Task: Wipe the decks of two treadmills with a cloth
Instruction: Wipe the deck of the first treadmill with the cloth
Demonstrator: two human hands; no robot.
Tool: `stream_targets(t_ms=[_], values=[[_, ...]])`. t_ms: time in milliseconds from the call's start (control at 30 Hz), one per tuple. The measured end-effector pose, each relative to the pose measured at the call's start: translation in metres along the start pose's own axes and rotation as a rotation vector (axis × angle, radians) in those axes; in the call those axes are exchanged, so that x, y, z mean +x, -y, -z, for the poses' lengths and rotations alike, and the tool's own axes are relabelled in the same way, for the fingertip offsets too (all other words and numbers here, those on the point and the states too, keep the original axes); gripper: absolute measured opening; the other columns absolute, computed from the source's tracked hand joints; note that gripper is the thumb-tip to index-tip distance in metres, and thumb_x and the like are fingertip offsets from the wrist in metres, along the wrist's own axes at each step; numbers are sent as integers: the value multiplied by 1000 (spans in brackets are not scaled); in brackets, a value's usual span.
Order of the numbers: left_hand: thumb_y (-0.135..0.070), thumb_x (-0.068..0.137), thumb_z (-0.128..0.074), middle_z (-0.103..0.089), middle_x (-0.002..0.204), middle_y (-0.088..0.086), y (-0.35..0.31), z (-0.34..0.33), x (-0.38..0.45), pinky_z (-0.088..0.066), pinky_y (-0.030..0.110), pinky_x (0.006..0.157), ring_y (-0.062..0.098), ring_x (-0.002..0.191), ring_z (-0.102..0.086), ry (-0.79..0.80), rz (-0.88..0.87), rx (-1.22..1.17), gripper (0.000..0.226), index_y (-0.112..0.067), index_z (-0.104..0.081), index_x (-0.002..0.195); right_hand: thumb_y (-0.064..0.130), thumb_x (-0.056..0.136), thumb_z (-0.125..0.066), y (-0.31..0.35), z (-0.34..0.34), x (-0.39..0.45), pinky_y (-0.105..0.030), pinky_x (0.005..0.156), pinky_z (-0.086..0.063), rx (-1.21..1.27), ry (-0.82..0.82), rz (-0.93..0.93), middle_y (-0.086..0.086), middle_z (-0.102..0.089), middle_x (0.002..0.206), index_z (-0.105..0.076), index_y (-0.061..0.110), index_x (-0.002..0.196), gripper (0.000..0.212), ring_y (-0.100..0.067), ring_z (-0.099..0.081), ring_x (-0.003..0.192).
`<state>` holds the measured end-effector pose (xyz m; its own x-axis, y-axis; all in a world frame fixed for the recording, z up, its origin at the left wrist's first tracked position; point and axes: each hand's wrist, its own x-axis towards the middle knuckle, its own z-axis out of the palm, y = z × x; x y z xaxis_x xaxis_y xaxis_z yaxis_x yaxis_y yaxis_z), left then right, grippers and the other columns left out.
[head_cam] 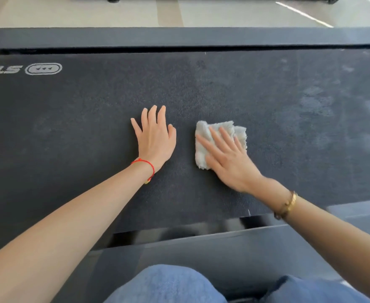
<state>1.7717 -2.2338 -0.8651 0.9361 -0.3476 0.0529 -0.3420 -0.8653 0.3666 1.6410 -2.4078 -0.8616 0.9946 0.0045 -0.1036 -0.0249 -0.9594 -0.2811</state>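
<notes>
Near edge: knees in jeans (166, 285), then the treadmill's side rail (201, 248). On the belt (70, 127), right hand (227, 158) presses the white cloth (203, 138) flat, fingers (221, 138) straight and spread on top, not gripping. Left hand (155, 138) lies just left of the cloth, palm down, fingers released, bracing. Wipe well: likely keep flat pressure, overlap strokes toward the dusty smudges (315, 99) beyond the cloth, right side.

The belt (245, 84) lies bare around both hands (155, 138); side rails (179, 37) border it.
</notes>
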Motion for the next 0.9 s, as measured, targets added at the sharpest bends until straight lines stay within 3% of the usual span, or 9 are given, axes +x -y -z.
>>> stream_targets(t_ms=[67, 167, 333, 467, 600, 700, 900], values=[[-29, 103, -35, -19, 162, 7, -8, -8, 9, -3, 60, 120, 28, 151, -8, -13, 16, 8, 56, -16, -22, 155, 44, 105, -19, -9, -2, -10, -40, 122, 10, 1, 32, 149, 14, 4, 165, -4, 44, 155, 52, -15, 16, 151], [-30, 103, -35, -18, 163, 6, -16, -18, 25, -2, 62, 119, 28, 151, -8, -53, 43, 23, 55, -18, -22, 155, 47, 104, -16, -39, 4, 8, -35, 122, 8, 22, 29, 213, 14, 1, 165, -6, 46, 154, 51, -13, 13, 152], [-34, 103, -32, -20, 163, 4, -23, -31, 33, -4, 63, 119, 29, 151, -10, -92, 103, 95, 54, -21, -24, 155, 36, 107, -25, -99, 31, 116, -46, 123, 2, -4, -41, 6, 0, -1, 166, -13, 35, 157, 52, -24, 6, 153], [-34, 102, -32, -23, 161, 3, -24, -35, 32, -7, 63, 119, 28, 151, -13, -115, 110, 151, 54, -22, -26, 154, 37, 106, -22, -96, 40, 190, -49, 121, 6, -33, -45, -44, 0, -2, 166, -14, 35, 156, 51, -28, 6, 152], [-33, 102, -33, -25, 160, 3, -26, -35, 34, -9, 62, 119, 27, 150, -16, -109, 123, 188, 54, -22, -28, 154, 40, 106, -21, -69, 26, 191, -48, 121, 7, -39, 10, 201, 0, -2, 166, -11, 36, 157, 52, -27, 6, 152], [-33, 101, -33, -26, 160, 2, -27, -34, 35, -10, 61, 119, 27, 150, -16, -109, 126, 205, 54, -22, -28, 154, 38, 107, -23, -90, 32, 192, -43, 121, 1, -24, 33, 374, 1, -7, 166, -13, 35, 157, 51, -25, 0, 152], [-36, 99, -25, -24, 161, 2, -29, -34, 36, -10, 60, 119, 26, 151, -15, -94, 144, 229, 57, -22, -26, 155, 36, 104, -22, -131, 63, 291, -50, 121, 1, -77, -26, -7, -3, -4, 166, -12, 31, 157, 54, -31, 0, 151]])
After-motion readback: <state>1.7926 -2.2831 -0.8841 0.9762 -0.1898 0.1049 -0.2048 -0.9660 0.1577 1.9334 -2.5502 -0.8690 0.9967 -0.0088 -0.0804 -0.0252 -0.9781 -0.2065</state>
